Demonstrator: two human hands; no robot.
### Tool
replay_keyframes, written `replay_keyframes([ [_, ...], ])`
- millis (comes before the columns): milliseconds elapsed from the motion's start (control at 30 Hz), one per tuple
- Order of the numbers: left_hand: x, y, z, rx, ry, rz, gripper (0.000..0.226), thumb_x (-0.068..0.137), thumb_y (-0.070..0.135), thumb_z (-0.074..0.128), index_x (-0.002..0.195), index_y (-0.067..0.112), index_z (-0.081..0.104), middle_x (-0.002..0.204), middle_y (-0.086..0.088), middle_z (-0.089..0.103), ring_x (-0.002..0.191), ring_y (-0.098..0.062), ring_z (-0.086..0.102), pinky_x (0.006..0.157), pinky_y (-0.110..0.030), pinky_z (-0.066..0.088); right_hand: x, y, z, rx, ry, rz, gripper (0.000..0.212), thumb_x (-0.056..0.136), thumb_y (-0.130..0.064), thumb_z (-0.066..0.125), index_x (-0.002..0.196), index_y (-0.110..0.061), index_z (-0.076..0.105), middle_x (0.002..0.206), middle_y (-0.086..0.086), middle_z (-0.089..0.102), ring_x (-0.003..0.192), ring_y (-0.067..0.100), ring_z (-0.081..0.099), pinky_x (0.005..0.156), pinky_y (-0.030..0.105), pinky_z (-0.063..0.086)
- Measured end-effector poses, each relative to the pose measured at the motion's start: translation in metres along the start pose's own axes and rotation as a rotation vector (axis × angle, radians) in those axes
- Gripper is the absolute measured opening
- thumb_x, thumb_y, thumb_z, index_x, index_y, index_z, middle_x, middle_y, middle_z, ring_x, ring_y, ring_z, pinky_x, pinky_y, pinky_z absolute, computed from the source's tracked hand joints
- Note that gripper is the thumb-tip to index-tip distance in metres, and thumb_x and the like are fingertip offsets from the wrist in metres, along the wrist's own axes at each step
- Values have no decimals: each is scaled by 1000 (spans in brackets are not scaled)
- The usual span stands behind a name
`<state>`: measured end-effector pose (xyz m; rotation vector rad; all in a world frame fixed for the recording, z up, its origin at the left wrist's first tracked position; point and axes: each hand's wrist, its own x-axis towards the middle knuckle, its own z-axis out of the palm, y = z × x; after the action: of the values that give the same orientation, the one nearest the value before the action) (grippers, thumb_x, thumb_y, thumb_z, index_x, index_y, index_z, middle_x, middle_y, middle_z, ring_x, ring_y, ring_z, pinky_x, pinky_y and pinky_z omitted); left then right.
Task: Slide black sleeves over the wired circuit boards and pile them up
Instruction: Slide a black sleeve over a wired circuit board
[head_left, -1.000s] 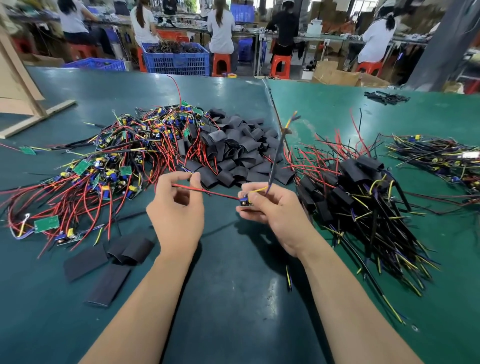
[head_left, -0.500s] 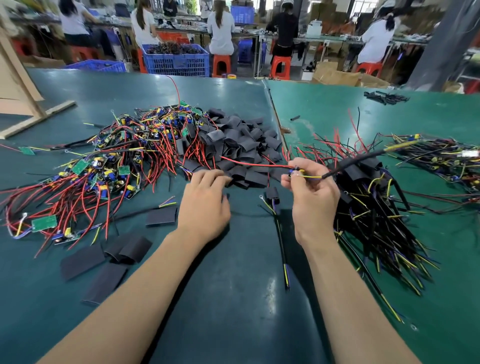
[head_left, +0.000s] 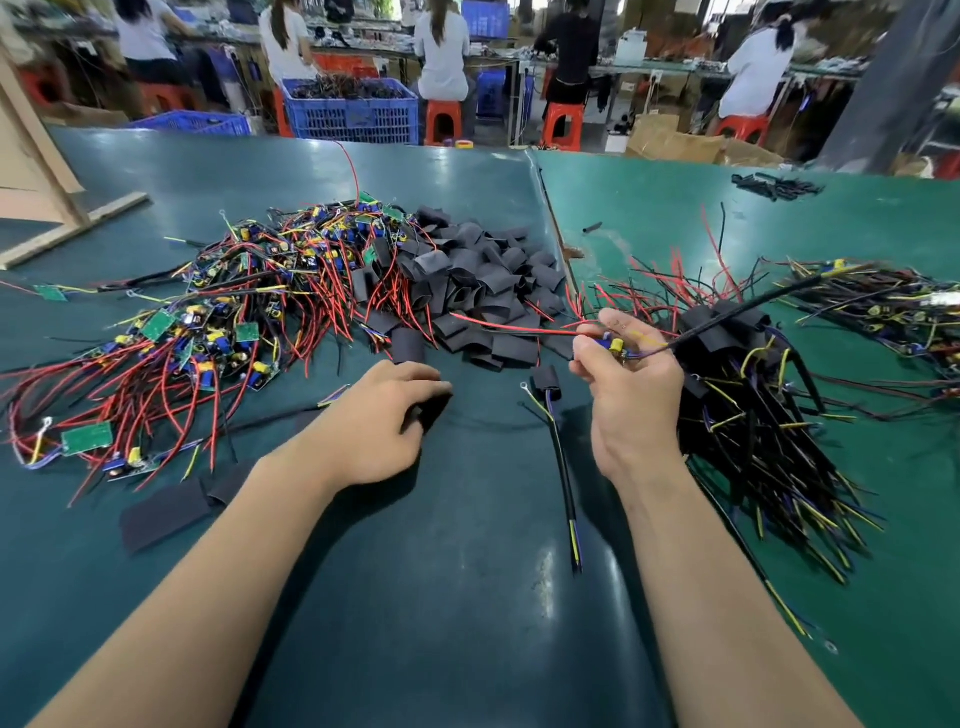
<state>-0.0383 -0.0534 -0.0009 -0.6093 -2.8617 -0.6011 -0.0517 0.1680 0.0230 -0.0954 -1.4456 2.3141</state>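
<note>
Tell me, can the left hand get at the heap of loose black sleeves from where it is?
Probably yes: the left hand lies just before the sleeve heap, nothing stands between.

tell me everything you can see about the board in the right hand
The wired circuit board is small and mostly hidden by the fingers. A yellow cylindrical part and blue parts show on it. The right hand pinches it above the green table. Red wires run left from it toward the loose black sleeves. A black-sheathed cable with yellow and blue leads runs up to the right. No sleeve covers it yet.
</note>
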Motion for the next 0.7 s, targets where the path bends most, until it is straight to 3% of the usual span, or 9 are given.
replay_keyframes([
  [67,-8,-1,2,-17,44,-15,48,88,-4,50,131,15,62,134,-2,56,116,-25,48,101,-20,30,-1,0,0,33,-34,37,31,84,19,59,97,-9,56,74,6,62,64,16,60,67,24,54],
  [167,-14,-2,5,50,150,-20,32,94,14,62,125,19,68,120,-3,61,100,-28,49,96,-39,42,-4,2,1,38,-97,101,28,86,19,56,96,-6,57,78,7,59,72,23,68,73,27,58],
  [233,-15,-1,5,67,197,-35,28,93,28,66,119,20,71,114,-1,63,100,-28,49,93,-46,44,-6,4,1,-6,-135,115,27,86,20,55,94,-6,59,79,7,59,75,25,69,72,27,58],
  [300,-17,0,6,27,213,-50,27,91,30,68,116,19,73,115,2,66,107,-27,49,95,-48,43,-7,6,2,-69,-164,117,28,85,20,56,91,-7,61,79,6,59,75,23,69,72,26,57],
  [467,-19,6,7,-83,267,-46,30,84,14,74,113,17,72,107,2,70,102,-25,56,94,-40,45,-9,9,0,-141,-214,143,29,83,19,58,87,-9,65,79,4,60,64,12,66,67,21,56],
  [567,-21,9,7,-102,326,-84,34,80,15,77,114,18,71,101,6,69,100,-22,60,92,-34,46,-9,10,-1,-149,-247,146,23,83,12,66,88,-11,67,76,3,64,64,13,64,69,23,56],
  [700,-22,13,5,-162,427,-105,40,77,14,80,116,20,70,96,15,64,94,-14,63,90,-27,47,-8,8,-2,-154,-210,118,22,82,10,68,90,-10,66,68,-4,67,60,12,65,61,20,54],
])
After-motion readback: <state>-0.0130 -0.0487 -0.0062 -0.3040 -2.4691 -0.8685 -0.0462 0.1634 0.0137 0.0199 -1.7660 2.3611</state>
